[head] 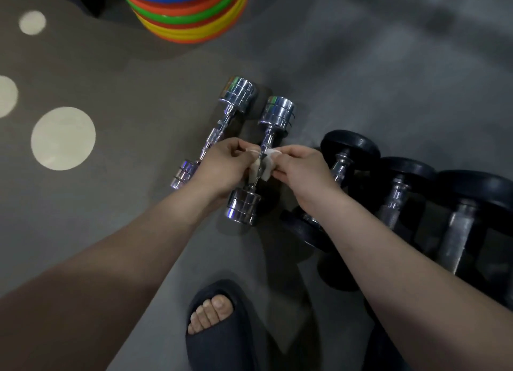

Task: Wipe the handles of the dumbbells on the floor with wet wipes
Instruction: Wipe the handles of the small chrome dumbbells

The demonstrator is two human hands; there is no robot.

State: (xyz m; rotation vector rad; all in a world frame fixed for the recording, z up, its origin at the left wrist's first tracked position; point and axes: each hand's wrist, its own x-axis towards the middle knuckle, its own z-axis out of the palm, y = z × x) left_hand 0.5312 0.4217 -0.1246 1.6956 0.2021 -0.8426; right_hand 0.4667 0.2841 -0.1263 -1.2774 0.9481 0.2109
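Pinching a white wet wipe [265, 172] from either side, the left hand [222, 162] and right hand [302, 171] hold it against the handle of a chrome dumbbell [277, 112] lying on the grey floor [361, 65]. A second chrome dumbbell [237, 93] lies just to its left, while black dumbbells [351, 146] crowd its right side, the right forearm crossing over the nearest, and a stack of coloured discs [183, 10] sits farther off.

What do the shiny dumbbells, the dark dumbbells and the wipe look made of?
Shiny dumbbells: likely chromed steel, mirror finish with coloured reflections, knurled handle. Dark dumbbells: matte black heads, probably rubber-coated; dull grey metal handles. Wipe: thin, white, limp, pinched by left hand and right hand; fabric or paper, cannot tell.
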